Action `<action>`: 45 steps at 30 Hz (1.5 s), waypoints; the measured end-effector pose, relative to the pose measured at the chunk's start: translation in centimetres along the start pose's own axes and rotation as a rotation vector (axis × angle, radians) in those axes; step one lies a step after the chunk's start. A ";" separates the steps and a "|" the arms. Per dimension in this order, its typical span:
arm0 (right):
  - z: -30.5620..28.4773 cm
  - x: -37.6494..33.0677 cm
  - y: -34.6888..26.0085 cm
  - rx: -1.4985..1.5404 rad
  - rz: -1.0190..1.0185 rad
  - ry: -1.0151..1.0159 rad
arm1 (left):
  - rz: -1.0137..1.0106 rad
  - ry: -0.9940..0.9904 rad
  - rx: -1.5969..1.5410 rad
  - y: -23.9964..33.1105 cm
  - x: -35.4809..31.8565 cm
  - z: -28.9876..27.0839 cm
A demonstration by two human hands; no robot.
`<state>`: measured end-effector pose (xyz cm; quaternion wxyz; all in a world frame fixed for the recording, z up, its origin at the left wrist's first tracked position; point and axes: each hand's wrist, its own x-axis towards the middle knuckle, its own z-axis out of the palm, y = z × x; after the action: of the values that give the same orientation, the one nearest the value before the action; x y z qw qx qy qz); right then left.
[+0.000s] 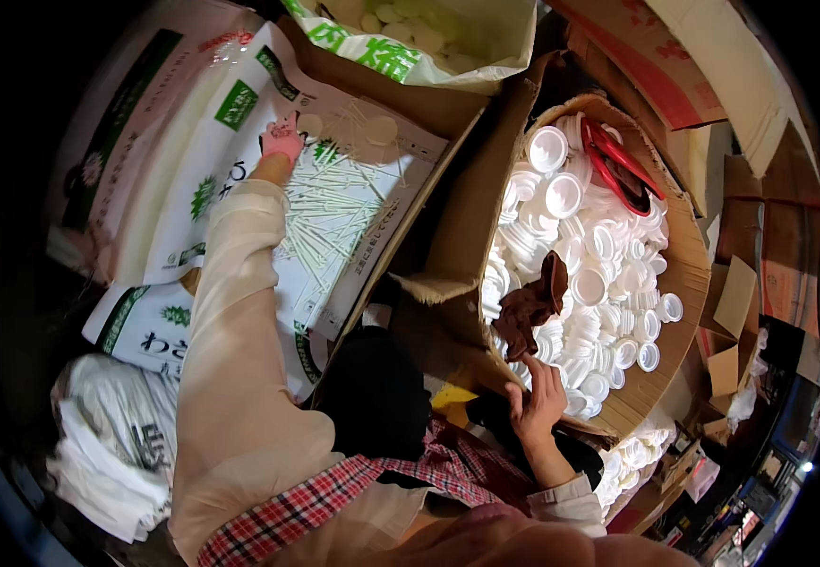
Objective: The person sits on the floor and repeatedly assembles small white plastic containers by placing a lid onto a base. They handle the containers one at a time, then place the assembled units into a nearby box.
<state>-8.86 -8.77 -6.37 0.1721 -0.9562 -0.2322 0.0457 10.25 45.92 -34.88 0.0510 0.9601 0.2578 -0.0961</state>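
Note:
My left hand [283, 140], in a pink glove with darkened fingertips, reaches over a printed white sheet [230, 180] in a cardboard box. Its thumb and a finger stand apart beside a pale round disc [310, 125]; whether they touch it is unclear. A second pale disc [381, 130] lies farther right. Many thin white sticks [330, 213] are scattered below the hand. My bare right hand [540, 402] is at the near rim of another box [679, 312], fingers extended and thumb apart. Just beyond its fingertips, a crumpled brown glove-like item [533, 307] rests on white plastic lids [604, 283].
A red-handled tool [623, 170] lies on the lids' far side. Behind the sheet sits an open bag [410, 47] of pale discs. White plastic bags [117, 444] lie at the near left. More cardboard boxes [736, 302] stand at the right.

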 end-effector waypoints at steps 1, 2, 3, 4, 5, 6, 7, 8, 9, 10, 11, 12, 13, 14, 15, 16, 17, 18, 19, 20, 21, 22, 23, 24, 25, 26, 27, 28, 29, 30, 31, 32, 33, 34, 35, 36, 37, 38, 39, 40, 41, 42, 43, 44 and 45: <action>0.0 0.3 -0.2 0.006 0.016 -0.022 | 0.015 0.003 0.078 0.5 1.1 0.3; 0.0 0.2 -0.2 -0.011 0.031 -0.057 | 0.036 0.005 0.151 1.3 2.0 0.6; 0.1 0.2 0.1 -0.021 0.035 -0.084 | 0.048 0.020 0.229 1.5 3.2 1.2; 0.1 0.2 0.2 -0.030 0.038 -0.111 | 0.059 0.066 0.187 1.0 4.3 2.5; 0.2 0.3 0.3 -0.047 0.033 -0.121 | 0.031 0.037 0.234 0.7 5.0 3.6; 0.2 0.5 0.5 -0.053 0.040 -0.139 | 0.007 0.010 0.278 0.9 5.5 4.3; 0.1 0.7 0.7 -0.058 0.046 -0.158 | -0.017 -0.095 0.281 0.7 5.9 4.9; 0.1 0.8 0.8 -0.063 0.052 -0.178 | -0.035 -0.109 0.267 0.6 6.1 5.5; 0.2 0.5 0.8 -0.072 0.062 -0.171 | 0.041 -0.065 0.283 1.8 5.8 4.3; 0.1 0.6 0.7 -0.081 0.057 -0.173 | 0.095 -0.011 0.307 2.3 5.7 3.1; -0.1 0.7 0.7 -0.091 0.053 -0.175 | 0.192 -0.017 0.141 3.4 5.8 3.3; 0.0 1.0 0.6 -0.093 0.038 -0.167 | 0.281 -0.012 -0.019 3.9 6.5 3.2; 0.1 1.4 0.7 -0.085 0.015 -0.147 | 0.369 -0.012 -0.176 4.4 7.1 3.6; 0.3 1.7 0.9 -0.070 0.000 -0.157 | 0.436 -0.130 -0.393 5.5 7.9 4.8; 0.3 1.5 1.0 -0.068 0.007 -0.165 | 0.503 -0.126 -0.451 8.2 7.5 5.0; 0.3 1.4 1.2 -0.072 0.013 -0.168 | 0.555 -0.108 -0.211 11.2 7.9 5.0; 0.3 1.2 1.2 -0.087 0.011 -0.179 | 0.499 -0.066 -0.116 12.6 6.9 5.4; 0.1 1.2 0.9 -0.079 0.010 -0.168 | 0.462 -0.031 -0.031 14.8 5.8 5.8; 0.2 0.9 1.0 -0.075 0.015 -0.166 | 0.455 -0.106 0.027 15.9 5.4 6.1; 0.3 0.6 1.2 -0.069 0.023 -0.164 | 0.449 -0.179 0.090 16.2 5.0 6.3; -0.2 1.0 0.9 -0.070 0.011 -0.160 | 0.494 -0.076 -0.031 15.4 4.7 7.1; -0.5 1.4 0.9 -0.062 -0.005 -0.150 | 0.532 0.028 -0.145 13.7 4.6 8.0; -0.8 1.7 1.0 -0.028 0.026 -0.171 | 0.491 0.167 -0.375 12.2 4.0 8.6; -0.7 1.4 1.2 0.026 0.036 -0.087 | 0.365 0.090 -0.630 11.8 2.3 6.9; -0.6 0.8 1.3 0.143 0.104 -0.022 | 0.218 0.260 -0.499 12.3 -0.1 4.2; -0.5 0.9 0.9 0.289 0.190 0.089 | 0.389 0.382 -0.560 12.2 -2.8 0.0; -1.1 1.8 0.9 0.352 0.259 0.080 | 0.450 0.430 -0.834 9.5 -2.7 -0.8; -0.1 0.6 1.3 0.469 0.437 0.136 | 0.184 0.214 -1.546 14.5 -8.7 -9.6; 0.4 0.6 2.4 0.374 0.433 0.120 | 0.304 0.184 -1.438 14.9 -11.9 -14.4; -0.3 2.1 1.8 0.471 0.456 0.105 | 0.409 0.185 -1.324 15.1 -14.1 -17.2; -0.4 2.8 2.5 0.405 0.461 0.054 | 0.494 0.223 -1.330 16.5 -16.3 -18.6; -0.3 3.4 3.1 0.245 0.339 0.131 | 0.589 0.258 -1.337 18.3 -18.1 -19.9; 0.2 4.8 4.0 0.178 0.325 0.169 | 0.685 0.230 -1.270 19.7 -18.6 -20.2; 0.8 6.0 4.7 0.110 0.321 0.210 | 0.781 0.194 -1.199 21.3 -18.9 -20.2; 1.4 7.3 5.4 0.094 0.351 0.166 | 0.851 0.334 -1.112 23.0 -20.4 -21.4; 2.2 8.3 5.9 0.079 0.376 0.127 | 0.917 0.483 -1.020 24.4 -21.6 -22.7; 3.3 8.8 7.1 0.019 0.280 0.125 | 0.892 0.514 -1.009 25.3 -22.2 -22.7; 6.3 9.1 10.0 -0.062 0.265 0.110 | 0.872 0.555 -1.004 26.3 -22.4 -22.0; 5.7 9.6 9.4 -0.025 0.138 0.227 | 0.786 0.258 -1.207 26.5 -22.1 -21.7; 5.2 8.2 11.0 0.063 0.157 0.330 | 0.732 -0.113 -1.396 28.6 -23.4 -21.9; 3.0 8.2 10.2 0.273 0.242 0.286 | 0.700 -0.293 -1.563 28.3 -24.4 -23.5; 0.4 7.5 9.7 0.474 0.340 0.225 | 0.666 -0.511 -1.724 28.5 -25.9 -24.7; -0.1 6.5 11.1 0.680 0.262 0.307 | 0.590 -0.702 -1.834 28.6 -28.3 -26.3; -0.6 5.8 12.6 0.882 0.179 0.388 | 0.696 -0.894 -1.948 29.6 -28.5 -25.7; -3.6 5.5 9.3 1.478 0.380 0.245 | 0.889 -0.575 -1.787 29.3 -29.1 -25.9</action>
<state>0.58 -15.12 -6.30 0.7794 -0.6147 0.0473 0.1115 4.41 10.38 -1.99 0.8346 0.5214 -0.1640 -0.0680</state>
